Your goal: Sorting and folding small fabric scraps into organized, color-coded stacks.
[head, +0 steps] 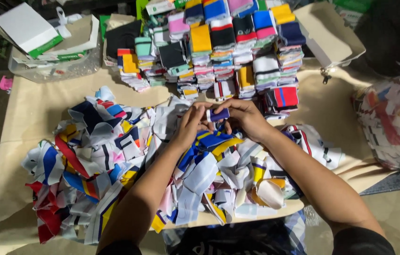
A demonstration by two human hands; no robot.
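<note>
Head view, near to far: loose heap of striped cloth bands (129, 160) across the tan table cover (25, 118), under both forearms. Just above the heap, left hand (191, 123) and right hand (243, 118) closed together, fingertips pinching a small folded purple-and-white band (218, 114). Probably light, soft, limp; best pinched at the folded ends. Beyond, touching nothing held, neat stacks of folded bands (228, 52). At right, clear bag of bands (395, 120); far left, plastic bin with cartons (49, 52). Nothing between hands and stacks.

Both hands together mid-frame, left hand (191, 123) and right hand (243, 118) fingertips pinched, forearms converging.
</note>
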